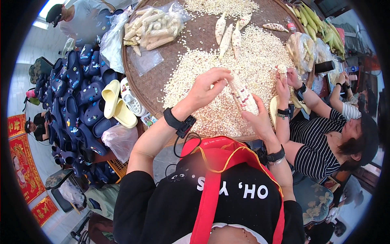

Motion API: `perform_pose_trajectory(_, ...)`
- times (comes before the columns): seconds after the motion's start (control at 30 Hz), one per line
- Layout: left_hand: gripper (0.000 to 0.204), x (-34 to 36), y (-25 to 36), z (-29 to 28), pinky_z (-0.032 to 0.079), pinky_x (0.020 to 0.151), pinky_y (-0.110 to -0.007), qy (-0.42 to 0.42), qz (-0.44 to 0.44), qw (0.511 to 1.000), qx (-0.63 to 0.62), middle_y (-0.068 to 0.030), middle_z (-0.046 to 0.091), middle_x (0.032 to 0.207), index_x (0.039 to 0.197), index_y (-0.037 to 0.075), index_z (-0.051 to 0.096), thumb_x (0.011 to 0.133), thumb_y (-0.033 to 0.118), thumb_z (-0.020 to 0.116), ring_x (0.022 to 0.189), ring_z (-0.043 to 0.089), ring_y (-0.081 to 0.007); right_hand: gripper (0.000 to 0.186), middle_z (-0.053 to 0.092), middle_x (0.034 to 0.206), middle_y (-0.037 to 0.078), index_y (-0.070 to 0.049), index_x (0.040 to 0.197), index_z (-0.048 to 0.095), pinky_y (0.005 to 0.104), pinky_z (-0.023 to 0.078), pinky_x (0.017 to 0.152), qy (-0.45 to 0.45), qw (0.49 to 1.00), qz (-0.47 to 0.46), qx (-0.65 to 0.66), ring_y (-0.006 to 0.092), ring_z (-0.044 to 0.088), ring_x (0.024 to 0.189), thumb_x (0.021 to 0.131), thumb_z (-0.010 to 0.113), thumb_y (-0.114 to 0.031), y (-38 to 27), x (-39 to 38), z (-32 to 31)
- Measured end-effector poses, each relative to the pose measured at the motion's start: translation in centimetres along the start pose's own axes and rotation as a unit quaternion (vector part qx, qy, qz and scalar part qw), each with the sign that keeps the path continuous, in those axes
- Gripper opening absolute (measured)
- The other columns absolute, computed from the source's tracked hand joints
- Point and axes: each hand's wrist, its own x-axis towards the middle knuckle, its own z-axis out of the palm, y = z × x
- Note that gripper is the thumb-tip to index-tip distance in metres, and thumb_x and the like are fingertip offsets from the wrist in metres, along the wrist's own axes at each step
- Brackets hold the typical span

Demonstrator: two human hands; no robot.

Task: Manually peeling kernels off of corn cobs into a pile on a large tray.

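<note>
An ear of corn [243,95], pale with dark red kernels, slants over the kernel pile. My right hand [260,116] is wrapped round its lower end. At its upper end my left hand [207,87] is closed, with curled fingers and thumb against the ear; any loose kernel between them is too small to make out. Below both hands spreads a heap of loose kernels [195,110] on a large round woven tray [172,61]. Several whole ears [226,40] lie on the heap beyond my hands.
A plastic bag of stripped cobs [156,28] lies at the far left of the tray. Navy clogs [71,110] and yellow slippers [115,105] are piled to the left. On the right, a person in a striped shirt [321,142] holds a cob [282,70]; green-husked corn [310,20] lies behind.
</note>
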Motion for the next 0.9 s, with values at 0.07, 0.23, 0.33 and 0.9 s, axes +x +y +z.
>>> perform_pose_trajectory(0.07,0.020,0.4,0.9,0.3,0.047,0.069,-0.026,-0.013,-0.068,0.998,-0.011,-0.0087,0.059,0.103,0.102,0.006,0.062,0.082,0.010,0.060,0.080,0.058,-0.0138,0.067,0.059,0.092,0.004,-0.006,0.131,0.036,0.0173,0.040,0.045,0.014,0.997,-0.026,-0.065,0.0049,0.053,0.064,0.073,0.071,-0.007,-0.1,0.1,0.1)
perform_pose_trajectory(0.23,0.022,0.9,1.4,1.4,0.044,0.061,-0.026,-0.047,-0.091,0.994,0.044,-0.0061,0.057,0.086,0.101,0.005,0.061,0.082,0.016,0.064,0.069,0.054,-0.0127,0.067,0.059,0.092,0.003,-0.006,0.128,0.038,0.0180,0.040,0.048,0.018,0.989,-0.056,-0.134,0.0047,0.052,0.065,0.071,0.073,-0.008,-1.0,-0.2,1.2)
perform_pose_trajectory(0.33,0.017,0.5,0.9,1.5,0.045,0.062,-0.028,-0.039,0.005,0.995,0.094,-0.0085,0.057,0.083,0.097,0.005,0.061,0.082,0.013,0.062,0.068,0.056,-0.0175,0.066,0.059,0.092,0.003,-0.005,0.127,0.040,0.0182,0.039,0.048,0.019,0.990,-0.042,-0.136,0.0046,0.051,0.064,0.071,0.074,-0.009,-1.3,-0.5,1.2)
perform_pose_trajectory(0.9,0.018,-0.4,-0.4,0.2,0.046,0.074,-0.029,-0.034,0.043,0.998,0.007,-0.0151,0.057,0.114,0.100,0.006,0.063,0.082,0.009,0.059,0.094,0.057,-0.0180,0.065,0.059,0.093,0.003,-0.007,0.133,0.033,0.0173,0.040,0.042,0.011,0.999,0.027,0.032,0.0054,0.053,0.065,0.077,0.066,-0.007,-0.5,0.3,0.9)
